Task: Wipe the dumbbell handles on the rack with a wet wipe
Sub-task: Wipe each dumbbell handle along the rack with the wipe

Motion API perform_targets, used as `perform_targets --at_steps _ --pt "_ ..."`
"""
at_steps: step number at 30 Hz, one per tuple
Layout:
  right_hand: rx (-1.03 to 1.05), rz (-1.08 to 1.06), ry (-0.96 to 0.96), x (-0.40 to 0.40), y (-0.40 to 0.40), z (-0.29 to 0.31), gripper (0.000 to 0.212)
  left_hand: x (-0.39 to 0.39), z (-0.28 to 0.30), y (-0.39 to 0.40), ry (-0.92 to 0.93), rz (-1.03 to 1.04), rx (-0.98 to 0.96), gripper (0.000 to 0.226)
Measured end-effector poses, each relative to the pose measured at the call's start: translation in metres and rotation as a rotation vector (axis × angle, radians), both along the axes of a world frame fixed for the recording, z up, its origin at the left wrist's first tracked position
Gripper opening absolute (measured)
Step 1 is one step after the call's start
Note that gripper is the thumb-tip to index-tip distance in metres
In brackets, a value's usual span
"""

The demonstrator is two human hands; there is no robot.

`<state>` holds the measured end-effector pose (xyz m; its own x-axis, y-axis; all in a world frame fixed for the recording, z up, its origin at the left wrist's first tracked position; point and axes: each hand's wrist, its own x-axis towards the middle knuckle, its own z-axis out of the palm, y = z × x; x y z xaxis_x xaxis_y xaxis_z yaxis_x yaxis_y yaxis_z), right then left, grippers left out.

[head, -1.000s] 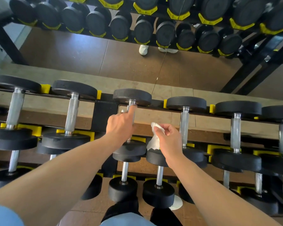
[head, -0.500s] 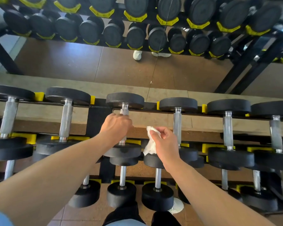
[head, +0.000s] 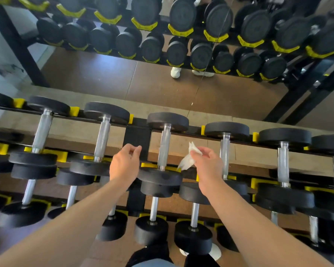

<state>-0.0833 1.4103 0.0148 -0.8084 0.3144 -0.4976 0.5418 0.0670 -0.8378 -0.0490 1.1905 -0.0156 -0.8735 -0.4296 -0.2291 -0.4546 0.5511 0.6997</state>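
Bright, even daylight fills the scene, strongest at the far left by the pale wall (head: 0,60). The chrome dumbbell handles (head: 165,149) carry soft white sheen; the black weight heads show dull grey highlights. Shadows are faint and soft-edged. Wide-angle distortion bows the rack (head: 137,139) and stretches the forearms. Motion blur smears dumbbells at the left and right edges.

The left hand (head: 124,164) is off the middle handle (head: 165,149) and now hovers left of it, while the right hand (head: 207,166) lifts the wipe (head: 187,158) nearer.
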Motion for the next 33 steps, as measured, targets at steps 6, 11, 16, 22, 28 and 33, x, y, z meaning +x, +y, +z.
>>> perform_targets --at_steps 6,11,16,22,28,33 --pt "0.043 0.05 0.009 0.004 -0.014 0.001 0.015 -0.043 -0.007 0.032 -0.271 -0.182 -0.026 0.058" --pt "0.103 0.056 0.023 0.01 -0.011 -0.003 0.015 -0.066 -0.014 0.051 -0.35 -0.293 -0.192 0.066" --pt "0.095 0.047 0.031 0.012 -0.006 -0.008 0.018 -0.059 -0.021 0.047 -0.191 -0.337 -0.247 0.046" --pt "-0.003 -0.016 -0.003 0.008 -0.007 -0.005 0.018 -0.049 -0.012 0.038 -0.132 -0.112 -0.09 0.032" --pt "-0.152 0.004 0.071 -0.012 -0.01 0.013 0.029 -0.003 -0.01 0.014 0.069 0.435 0.269 0.025" --pt "-0.308 0.144 -0.055 -0.029 -0.028 0.023 0.022 0.006 -0.005 0.042 0.042 0.592 0.428 0.025"
